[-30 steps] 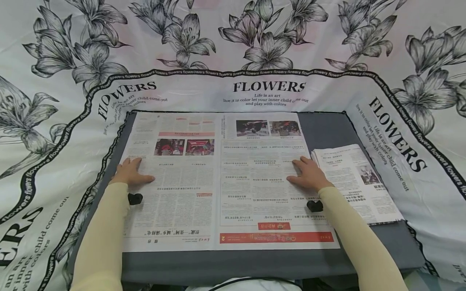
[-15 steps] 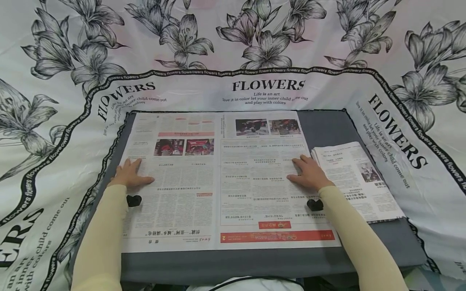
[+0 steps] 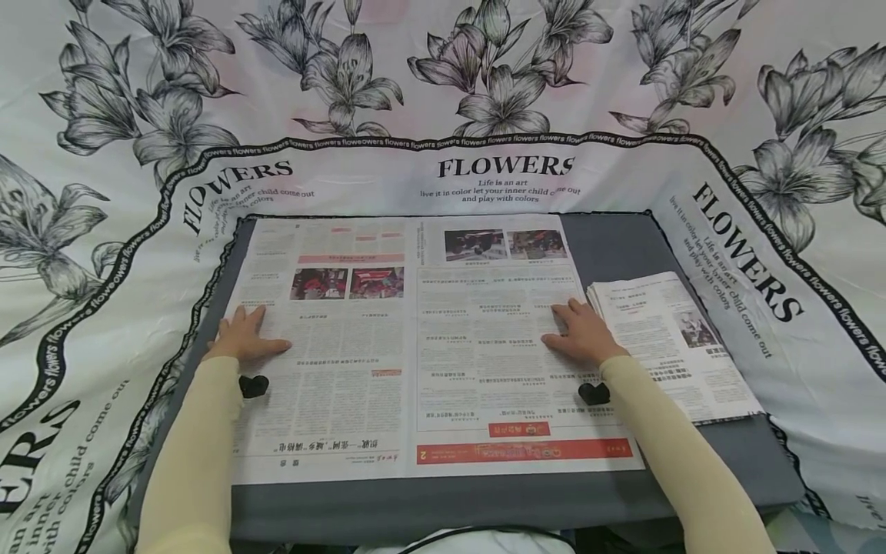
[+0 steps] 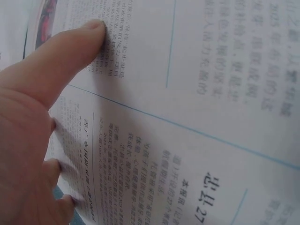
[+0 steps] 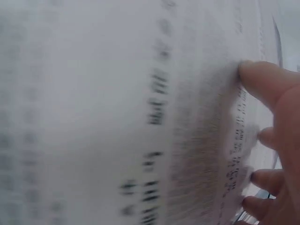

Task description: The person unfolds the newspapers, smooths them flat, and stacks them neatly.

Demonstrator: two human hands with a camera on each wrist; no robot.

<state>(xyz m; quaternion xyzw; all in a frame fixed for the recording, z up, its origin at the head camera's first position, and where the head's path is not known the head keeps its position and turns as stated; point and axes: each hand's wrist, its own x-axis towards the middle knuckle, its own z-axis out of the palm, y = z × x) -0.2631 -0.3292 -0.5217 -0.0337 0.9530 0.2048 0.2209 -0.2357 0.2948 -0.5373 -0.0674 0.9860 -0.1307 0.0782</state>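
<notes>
A newspaper (image 3: 353, 346) lies unfolded and flat on the grey table, its print upside down in the head view. My left hand (image 3: 248, 336) rests on its left edge, fingers spread and thumb pointing inward. On the right page, near the right edge, my right hand (image 3: 580, 331) rests the same way. In the left wrist view the left thumb (image 4: 70, 51) lies on the printed sheet, the other fingertips touching it farther down. The right wrist view has the right thumb (image 5: 265, 79) and fingertips against the paper.
A folded stack of newspapers (image 3: 664, 338) lies on the table just right of the right hand. The grey tabletop (image 3: 443, 508) shows along the front edge. A white flower-printed cloth (image 3: 388, 177) surrounds the table. A black cable (image 3: 484, 529) curves below the front edge.
Both hands stay in place on the newspaper. The head view has shifted very slightly; nothing else visibly moves.
</notes>
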